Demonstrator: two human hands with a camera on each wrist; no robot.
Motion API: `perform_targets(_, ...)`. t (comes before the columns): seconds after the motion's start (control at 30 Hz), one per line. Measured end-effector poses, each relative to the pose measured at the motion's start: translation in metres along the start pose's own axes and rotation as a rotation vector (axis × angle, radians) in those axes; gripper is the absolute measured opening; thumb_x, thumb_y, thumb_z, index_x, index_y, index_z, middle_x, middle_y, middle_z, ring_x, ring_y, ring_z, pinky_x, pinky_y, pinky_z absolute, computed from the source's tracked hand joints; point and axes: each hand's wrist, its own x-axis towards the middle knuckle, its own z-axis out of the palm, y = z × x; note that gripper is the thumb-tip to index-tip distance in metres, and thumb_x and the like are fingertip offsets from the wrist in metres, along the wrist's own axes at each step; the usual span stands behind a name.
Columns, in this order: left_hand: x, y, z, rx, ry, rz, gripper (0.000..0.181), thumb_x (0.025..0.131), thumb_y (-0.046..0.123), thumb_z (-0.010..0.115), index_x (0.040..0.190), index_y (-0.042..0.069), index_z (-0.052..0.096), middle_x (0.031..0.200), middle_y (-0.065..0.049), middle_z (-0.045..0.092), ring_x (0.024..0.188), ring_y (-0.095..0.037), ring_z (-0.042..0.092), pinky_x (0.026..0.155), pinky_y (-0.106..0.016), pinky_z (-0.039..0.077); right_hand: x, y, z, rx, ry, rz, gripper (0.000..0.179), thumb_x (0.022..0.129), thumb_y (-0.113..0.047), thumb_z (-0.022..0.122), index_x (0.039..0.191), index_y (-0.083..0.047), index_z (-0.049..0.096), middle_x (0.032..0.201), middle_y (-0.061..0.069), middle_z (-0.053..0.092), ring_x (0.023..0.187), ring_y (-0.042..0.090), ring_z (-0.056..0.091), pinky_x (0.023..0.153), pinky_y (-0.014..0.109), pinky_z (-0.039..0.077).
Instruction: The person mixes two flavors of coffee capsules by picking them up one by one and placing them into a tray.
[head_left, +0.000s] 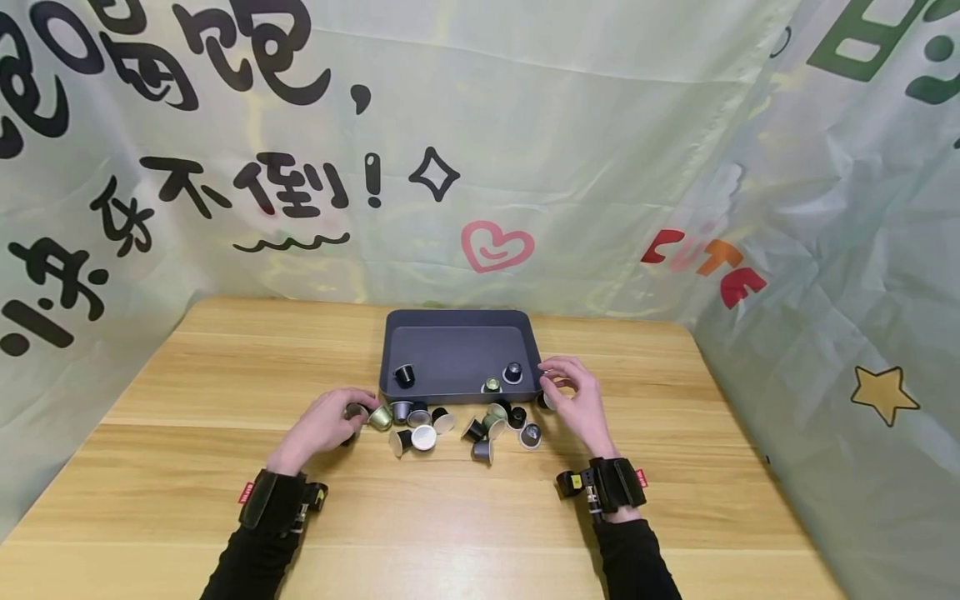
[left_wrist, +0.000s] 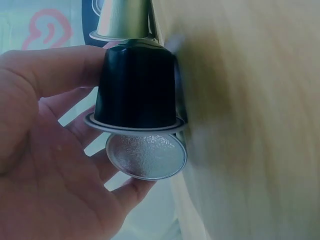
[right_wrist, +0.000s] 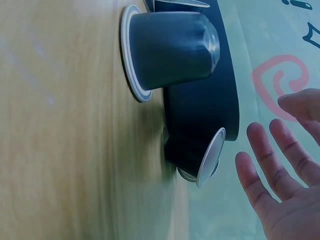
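Note:
My left hand (head_left: 333, 421) is at the left end of a loose row of coffee capsules, its fingers curled round one capsule (head_left: 357, 410). In the left wrist view that capsule's silvery foil lid (left_wrist: 146, 157) faces the camera, and a dark capsule (left_wrist: 137, 87) in front hides my thumb tip. A green-gold capsule (left_wrist: 124, 19) lies just beyond. My right hand (head_left: 576, 393), fingers loosely spread, is beside the front right corner of the grey tray (head_left: 457, 317). Near it a black capsule (right_wrist: 187, 155) lies tipped on its side; a dark grey capsule (right_wrist: 172, 50) is closer to the camera.
Inside the tray are a black capsule (head_left: 405, 376), a dark capsule (head_left: 513, 372) and a green one (head_left: 491, 385). Several more capsules, such as a white-lidded one (head_left: 423, 438), lie along the tray's front edge on the wooden table (head_left: 420, 533). Printed cloth (head_left: 585, 167) hangs behind.

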Motion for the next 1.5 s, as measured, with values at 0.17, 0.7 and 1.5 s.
perform_targets(0.17,0.000,-0.001,0.000,-0.016,0.012,-0.013,0.025,0.090,0.001,0.064,0.112,0.009,0.073,0.127,-0.020,0.068,0.114,-0.038,0.063,0.101,-0.062,0.048,0.000,0.000,0.000,0.001,0.002,-0.013,0.022,0.087,0.012,0.066,0.108,0.015,0.067,0.118,0.032,0.064,0.096,0.044,0.066,0.084,0.026,0.057)
perform_targets(0.7,0.000,-0.003,0.000,0.005,0.143,0.005,0.021,0.094,0.008,0.065,0.115,0.006,0.069,0.120,-0.020,0.068,0.101,-0.033,0.066,0.090,-0.056,0.053,0.000,0.002,0.001,-0.034,-0.013,-0.017,0.022,0.086,0.013,0.065,0.108,0.014,0.068,0.119,0.031,0.065,0.096,0.044,0.065,0.084,0.029,0.058)
perform_targets(1.5,0.002,0.004,-0.006,-0.039,0.243,0.005,0.032,0.099,0.006,0.056,0.129,-0.002,0.061,0.121,-0.030,0.063,0.109,-0.041,0.060,0.091,-0.059,0.052,0.004,0.043,0.006,0.014,0.002,-0.008,0.024,0.088,0.006,0.068,0.110,-0.001,0.072,0.121,0.017,0.067,0.095,0.011,0.064,0.086,0.020,0.055)
